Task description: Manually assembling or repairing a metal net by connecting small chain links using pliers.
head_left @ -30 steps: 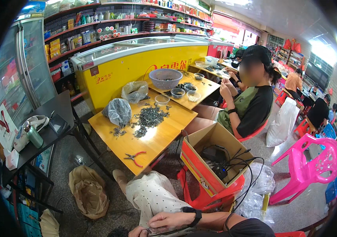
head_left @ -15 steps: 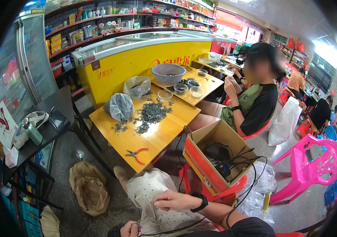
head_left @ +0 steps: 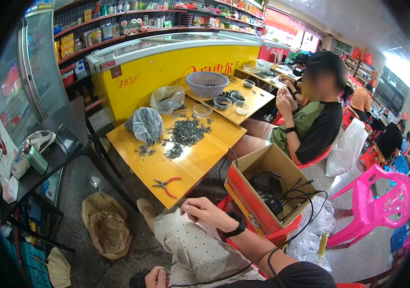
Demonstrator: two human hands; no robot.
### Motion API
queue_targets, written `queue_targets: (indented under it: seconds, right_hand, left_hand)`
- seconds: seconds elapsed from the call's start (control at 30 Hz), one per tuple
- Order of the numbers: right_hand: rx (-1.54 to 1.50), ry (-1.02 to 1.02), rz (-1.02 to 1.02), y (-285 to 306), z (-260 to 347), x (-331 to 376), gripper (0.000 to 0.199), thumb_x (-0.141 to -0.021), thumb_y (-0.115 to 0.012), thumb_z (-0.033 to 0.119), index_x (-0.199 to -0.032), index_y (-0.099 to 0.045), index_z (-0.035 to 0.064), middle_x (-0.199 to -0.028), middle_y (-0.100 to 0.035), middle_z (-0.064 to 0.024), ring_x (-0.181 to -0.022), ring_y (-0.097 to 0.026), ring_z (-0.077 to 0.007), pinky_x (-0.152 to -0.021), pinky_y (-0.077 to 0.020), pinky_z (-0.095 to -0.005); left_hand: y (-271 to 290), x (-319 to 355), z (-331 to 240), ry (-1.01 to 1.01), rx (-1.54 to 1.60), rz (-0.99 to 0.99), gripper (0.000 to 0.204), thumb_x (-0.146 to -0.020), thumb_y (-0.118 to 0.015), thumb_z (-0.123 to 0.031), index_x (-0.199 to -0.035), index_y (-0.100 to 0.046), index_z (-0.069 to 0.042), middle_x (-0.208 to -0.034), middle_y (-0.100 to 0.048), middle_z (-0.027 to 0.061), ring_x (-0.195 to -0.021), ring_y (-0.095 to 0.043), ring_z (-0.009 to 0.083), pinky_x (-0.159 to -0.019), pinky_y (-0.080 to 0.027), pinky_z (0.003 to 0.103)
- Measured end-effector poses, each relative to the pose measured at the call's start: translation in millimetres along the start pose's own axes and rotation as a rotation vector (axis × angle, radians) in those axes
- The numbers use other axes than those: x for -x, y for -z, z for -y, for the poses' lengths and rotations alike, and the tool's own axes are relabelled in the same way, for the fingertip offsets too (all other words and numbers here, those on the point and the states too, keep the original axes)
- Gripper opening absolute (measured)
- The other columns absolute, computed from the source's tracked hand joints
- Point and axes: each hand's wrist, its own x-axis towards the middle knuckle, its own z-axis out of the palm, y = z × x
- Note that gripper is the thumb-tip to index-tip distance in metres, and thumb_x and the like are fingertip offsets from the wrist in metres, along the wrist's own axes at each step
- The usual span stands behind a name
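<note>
My right hand [head_left: 207, 211] is over my lap near the table's front corner, its fingers curled in and the thumb close to them; anything inside is hidden. Low in the picture, my left hand [head_left: 157, 277] rests closed beside my thigh, and its inner side does not show. On the yellow wooden table [head_left: 142, 168] lie pliers [head_left: 167, 186] with red handles, spread apart. Farther back is a heap of small dark metal-looking parts [head_left: 186, 134], with a clear plastic bag of grey parts [head_left: 146, 126] to its left. Neither hand touches the table's things.
At my right an open cardboard box [head_left: 262, 192] with black cables stands on a red stool. A co-worker [head_left: 310, 120] sits beyond it, hands raised. A paper bag [head_left: 106, 225] is on the floor at left, a pink chair [head_left: 373, 206] at right. A lilac basket [head_left: 207, 85] stands farther back.
My right hand has risen from my lap toward the table's front corner. My left hand stays low, closed. The pliers and the parts lie as before.
</note>
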Motion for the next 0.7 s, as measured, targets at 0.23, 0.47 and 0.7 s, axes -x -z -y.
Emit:
queue_targets:
  seconds: [0.23, 0.47, 0.7]
  right_hand:
    - [0.078, 0.065, -0.103, -1, -16, -33, 0.033, -0.097, -0.054, 0.028, -0.079, -0.059, 0.0021, -0.062, -0.047, 0.0069, -0.057, -0.041, -0.0026, -0.051, -0.0327, -0.0216]
    - [0.026, 0.012, -0.267, 30, -34, -65, 0.024, -0.095, -0.055, 0.024, -0.087, -0.064, 0.0025, -0.063, -0.053, 0.0030, -0.053, -0.043, -0.0032, -0.050, -0.0329, -0.0185]
    - [0.728, 0.256, -0.463, 53, -87, -128, 0.036, -0.085, -0.067, 0.029, -0.105, -0.063, -0.0001, -0.090, -0.062, -0.0185, -0.084, -0.060, -0.0298, -0.073, -0.0471, -0.0352]
  left_hand:
    - [5, -15, 32, 0.065, 0.005, -0.118, 0.017, -0.091, -0.052, -0.008, -0.083, -0.059, 0.004, -0.063, -0.054, 0.0035, -0.058, -0.047, 0.0071, -0.053, -0.038, 0.026]
    - [8, -34, 17, 0.083, 0.046, -0.083, 0.020, -0.095, -0.048, -0.009, -0.082, -0.058, 0.001, -0.073, -0.058, 0.0009, -0.066, -0.050, 0.0082, -0.061, -0.041, 0.024]
    - [16, -45, 18, 0.076, 0.097, -0.170, 0.016, -0.096, -0.048, -0.009, -0.091, -0.058, 0.002, -0.077, -0.060, 0.0027, -0.070, -0.052, 0.0080, -0.063, -0.043, 0.024]
